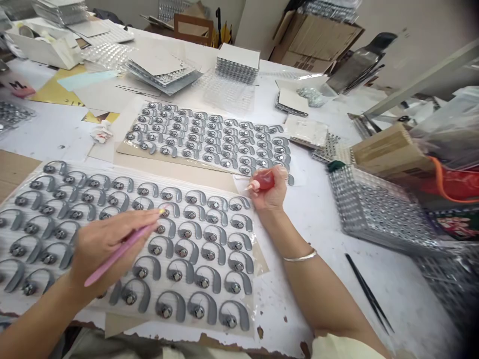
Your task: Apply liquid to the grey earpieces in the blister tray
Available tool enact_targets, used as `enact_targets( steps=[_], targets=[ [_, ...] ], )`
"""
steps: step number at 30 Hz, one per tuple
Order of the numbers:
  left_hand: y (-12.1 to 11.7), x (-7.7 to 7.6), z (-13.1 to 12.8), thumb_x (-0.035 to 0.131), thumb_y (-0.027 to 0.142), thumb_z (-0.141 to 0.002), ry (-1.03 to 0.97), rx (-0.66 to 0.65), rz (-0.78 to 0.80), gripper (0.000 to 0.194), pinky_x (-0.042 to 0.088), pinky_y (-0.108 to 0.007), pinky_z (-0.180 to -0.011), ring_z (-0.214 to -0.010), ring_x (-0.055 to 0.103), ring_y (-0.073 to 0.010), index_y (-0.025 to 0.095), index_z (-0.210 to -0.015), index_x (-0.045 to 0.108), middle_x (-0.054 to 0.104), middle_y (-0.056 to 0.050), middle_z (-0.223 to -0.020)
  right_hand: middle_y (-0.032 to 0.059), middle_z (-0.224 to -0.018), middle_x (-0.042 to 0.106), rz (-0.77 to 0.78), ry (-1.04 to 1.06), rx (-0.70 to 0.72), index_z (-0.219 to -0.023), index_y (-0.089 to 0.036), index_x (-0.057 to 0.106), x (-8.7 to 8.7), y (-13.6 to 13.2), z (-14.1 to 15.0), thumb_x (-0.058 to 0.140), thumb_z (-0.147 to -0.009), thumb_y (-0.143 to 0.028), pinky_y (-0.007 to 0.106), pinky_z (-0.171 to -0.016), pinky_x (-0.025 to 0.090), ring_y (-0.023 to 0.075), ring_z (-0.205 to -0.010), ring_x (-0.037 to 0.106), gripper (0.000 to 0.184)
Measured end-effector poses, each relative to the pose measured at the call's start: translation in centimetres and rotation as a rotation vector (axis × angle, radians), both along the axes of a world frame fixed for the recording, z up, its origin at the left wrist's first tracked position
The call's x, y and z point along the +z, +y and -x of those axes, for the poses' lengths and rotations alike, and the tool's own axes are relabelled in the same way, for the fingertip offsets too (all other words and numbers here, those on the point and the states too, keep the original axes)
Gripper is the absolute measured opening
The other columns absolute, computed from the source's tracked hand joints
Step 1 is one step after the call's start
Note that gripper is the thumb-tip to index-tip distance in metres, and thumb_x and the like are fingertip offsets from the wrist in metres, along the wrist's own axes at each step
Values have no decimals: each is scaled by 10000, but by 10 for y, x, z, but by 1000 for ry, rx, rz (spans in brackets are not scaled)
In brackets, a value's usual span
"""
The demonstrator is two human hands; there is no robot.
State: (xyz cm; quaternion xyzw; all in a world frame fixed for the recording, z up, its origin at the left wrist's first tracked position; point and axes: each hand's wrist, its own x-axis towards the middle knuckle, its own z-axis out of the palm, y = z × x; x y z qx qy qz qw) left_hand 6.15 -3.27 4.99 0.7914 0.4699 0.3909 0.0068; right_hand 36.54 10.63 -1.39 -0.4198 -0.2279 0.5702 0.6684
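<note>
My left hand (107, 244) is closed around a thin pink stick (119, 252), its tip resting among grey hook-shaped pieces (179, 249) laid in rows on a clear sheet (258, 259) in front of me. My right hand (269, 192) is closed on a small red bottle (265, 180) with a pale nozzle pointing left, held at the sheet's far right corner. A silver bangle (299, 258) circles my right wrist.
A second sheet of grey pieces (209, 139) lies beyond on cardboard. Black tweezers (368, 294) rest on the white table at right. Clear blister trays (377, 209) stand at right, more stacks (237, 65) and cardboard boxes (318, 40) at the back.
</note>
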Motion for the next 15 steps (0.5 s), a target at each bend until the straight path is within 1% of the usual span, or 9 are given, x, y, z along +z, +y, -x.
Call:
enact_targets(
  steps=[2,3,4,6,10,15],
  targets=[
    [-2,-1,6,728,161,-762,-36,181,-64,313,607,-207,-728,-739,714,-132,289,-1045,691,741,58,-880,-53,-568,541,-9,18,51,-666,-200,473,-1,2,-5,742,-542,-561,164,-229,240,74,-373,469,467],
    [-2,-2,8,746,158,-742,-52,252,-95,346,606,-212,-735,-737,714,-134,297,-1054,689,741,64,-878,-46,-571,547,-13,23,72,-657,-193,487,-1,3,-7,737,-551,-561,162,-232,242,71,-376,470,458],
    [-2,-5,9,760,150,-722,-58,287,-121,380,606,-216,-731,-732,714,-137,306,-1061,687,740,70,-877,-42,-574,551,-14,28,92,-651,-188,500,-2,4,-9,732,-560,-560,160,-236,244,68,-378,468,449],
    [0,-11,11,779,131,-684,-45,275,-161,436,610,-230,-704,-721,715,-149,317,-1067,682,741,74,-880,-41,-579,552,-15,33,131,-649,-184,520,-4,5,-12,722,-571,-563,159,-245,249,60,-374,455,436],
    [2,-20,16,775,92,-657,11,154,-153,523,622,-270,-682,-713,718,-177,314,-1116,655,739,46,-916,-48,-588,532,-29,6,184,-664,-194,529,-7,5,-14,689,-602,-587,165,-258,240,49,-368,419,429],
    [3,-21,19,745,78,-686,-17,126,-121,552,629,-281,-682,-718,720,-181,325,-1164,625,737,39,-926,-46,-605,512,-64,-91,202,-671,-205,523,-8,5,-11,644,-646,-607,178,-267,215,49,-362,387,420]
  ],
)
